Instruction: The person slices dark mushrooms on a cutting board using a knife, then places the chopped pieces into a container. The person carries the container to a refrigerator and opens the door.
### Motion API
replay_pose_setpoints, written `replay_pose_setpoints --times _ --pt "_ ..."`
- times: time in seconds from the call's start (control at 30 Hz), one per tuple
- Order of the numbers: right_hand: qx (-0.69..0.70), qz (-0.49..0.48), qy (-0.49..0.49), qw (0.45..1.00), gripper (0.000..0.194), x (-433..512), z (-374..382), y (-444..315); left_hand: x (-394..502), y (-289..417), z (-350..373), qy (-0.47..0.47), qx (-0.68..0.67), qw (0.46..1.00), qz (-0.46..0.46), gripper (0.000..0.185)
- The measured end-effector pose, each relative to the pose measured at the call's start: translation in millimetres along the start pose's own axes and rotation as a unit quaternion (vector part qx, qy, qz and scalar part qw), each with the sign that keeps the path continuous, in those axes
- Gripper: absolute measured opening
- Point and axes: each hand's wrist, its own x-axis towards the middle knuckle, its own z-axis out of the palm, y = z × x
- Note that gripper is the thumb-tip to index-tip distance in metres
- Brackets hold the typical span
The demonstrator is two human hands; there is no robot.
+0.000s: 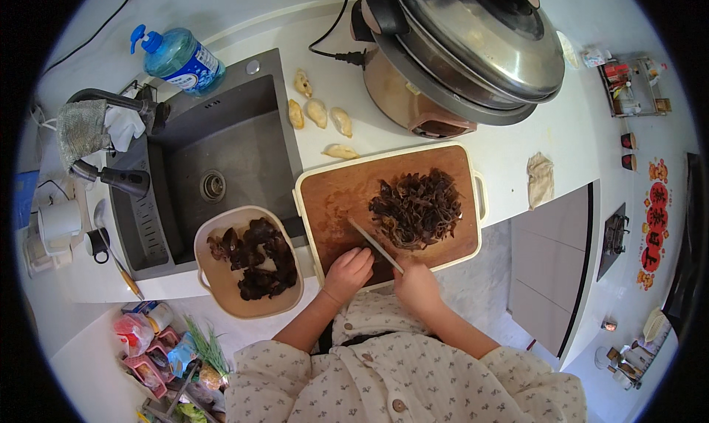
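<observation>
My right hand (416, 291) grips a knife (376, 245), seen almost edge-on with its blade pointing up and left over the wooden cutting board (332, 193). Close by on the left, my left hand (348, 274) has its fingers curled down on a dark piece of wood ear fungus (379, 268), mostly hidden by the hand and the knife. Beyond the knife lies a heap of wood ear strips (418, 207). Larger pieces of wood ear (268, 279) lie in a beige plastic basin (224, 295) left of the board, which overlaps the sink's front edge.
A dark sink (232, 140) with a faucet (124, 180) is at left, a blue pump bottle (185, 63) behind it. Several dumplings (317, 114) lie beyond the board. A lidded electric cooker (421, 90) stands at back right, its cord behind; a beige cloth (540, 180) lies right.
</observation>
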Motion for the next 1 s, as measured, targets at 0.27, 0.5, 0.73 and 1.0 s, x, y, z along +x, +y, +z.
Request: replay_pose_setpoints --times 0.27,0.5,0.73,1.0 --pt "0.028 -0.016 0.029 0.999 0.009 -15 -7 12 1 4 0 -0.001 0.028 1.0 -0.013 0.025" --pt "-0.06 0.005 -0.047 0.997 0.007 -27 -17 1 3 1 -4 0.007 0.052 0.998 0.042 0.026" --pt "-0.058 -0.027 -0.029 0.998 0.015 0 3 -6 -4 6 -6 -0.026 0.022 0.999 -0.018 0.031" --pt "0.0 -0.046 0.01 0.999 0.016 -11 -8 14 -12 6 -4 -0.035 0.033 0.998 -0.05 0.033"
